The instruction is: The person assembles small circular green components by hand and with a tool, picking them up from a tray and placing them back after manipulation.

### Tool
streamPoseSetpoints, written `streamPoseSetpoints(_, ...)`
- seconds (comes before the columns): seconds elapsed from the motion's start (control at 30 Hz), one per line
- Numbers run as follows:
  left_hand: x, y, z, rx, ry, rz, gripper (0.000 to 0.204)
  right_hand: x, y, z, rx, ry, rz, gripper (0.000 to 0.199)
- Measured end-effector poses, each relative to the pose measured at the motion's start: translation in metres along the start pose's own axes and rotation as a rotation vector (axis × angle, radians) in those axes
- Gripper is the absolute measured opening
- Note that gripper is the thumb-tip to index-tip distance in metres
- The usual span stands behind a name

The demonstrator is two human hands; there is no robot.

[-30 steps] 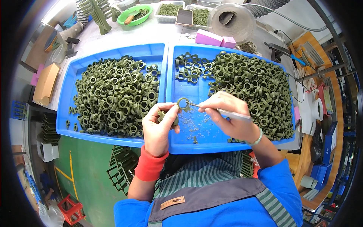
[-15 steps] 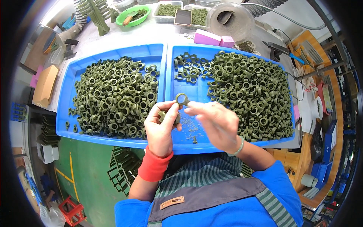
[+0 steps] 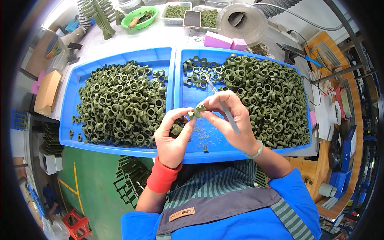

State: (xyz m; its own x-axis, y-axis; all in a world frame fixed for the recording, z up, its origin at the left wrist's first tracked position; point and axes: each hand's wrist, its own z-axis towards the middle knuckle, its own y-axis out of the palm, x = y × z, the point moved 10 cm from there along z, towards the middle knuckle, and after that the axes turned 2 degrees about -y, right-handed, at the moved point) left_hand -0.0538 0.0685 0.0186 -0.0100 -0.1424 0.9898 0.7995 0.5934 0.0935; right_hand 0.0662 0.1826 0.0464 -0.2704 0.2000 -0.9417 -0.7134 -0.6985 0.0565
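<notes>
Above the right blue tray, a small dark-green ring part (image 3: 199,109) is pinched at the fingertips of my left hand (image 3: 169,142). More green parts (image 3: 176,129) are tucked in that palm, partly hidden by the fingers. My right hand (image 3: 236,114) grips a slim, grey-handled craft knife (image 3: 233,124), its thin tip pointing forward, away from me. The thumb and fingertips of this hand also touch the ring part, steadying it from the right side. The ring is turned nearly edge-on.
The left blue tray (image 3: 67,120) bears a large heap of green rings; the right blue tray (image 3: 192,96) has another heap, a smaller group and scattered shavings. Behind stand pink blocks (image 3: 218,40), a phone (image 3: 192,19), a green basin (image 3: 127,20) and a clear round container (image 3: 256,26).
My right hand has turned over, showing the knife across its fingers, and now touches the ring part. The ring has rotated from face-on to nearly edge-on.
</notes>
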Motion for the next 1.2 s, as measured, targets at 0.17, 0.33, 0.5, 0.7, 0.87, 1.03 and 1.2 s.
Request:
streamPoseSetpoints(0.17,-0.001,0.002,-0.001,-0.014,-0.028,-0.017,0.023,-0.011,0.001,-0.002,-0.007,-0.15,-0.175,0.023)
streamPoseSetpoints(0.33,0.044,-0.028,0.015,0.094,0.491,0.51,0.018,-0.028,0.002,0.006,-0.051,-0.266,-0.521,0.018)
streamPoseSetpoints(0.5,0.105,-0.169,0.058,0.634,0.671,1.143,0.024,0.012,-0.037,0.041,-0.071,-0.155,-0.774,0.015)
streamPoseSetpoints(0.7,0.066,-0.206,0.081,0.51,0.456,1.355,0.037,0.083,-0.028,0.072,-0.178,-0.15,-0.984,0.023)
streamPoseSetpoints(0.87,0.044,-0.107,0.062,0.141,0.353,0.613,0.027,0.099,-0.025,0.078,-0.244,-0.184,-1.042,0.016)
streamPoseSetpoints(1.03,-0.019,-0.029,0.044,-0.134,-0.043,0.083,0.033,0.067,-0.014,0.054,-0.279,-0.168,-0.814,0.023)
streamPoseSetpoints(1.2,-0.047,0.005,0.038,-0.182,-0.343,-0.196,0.034,-0.003,0.013,0.027,-0.379,-0.344,-0.547,0.029)
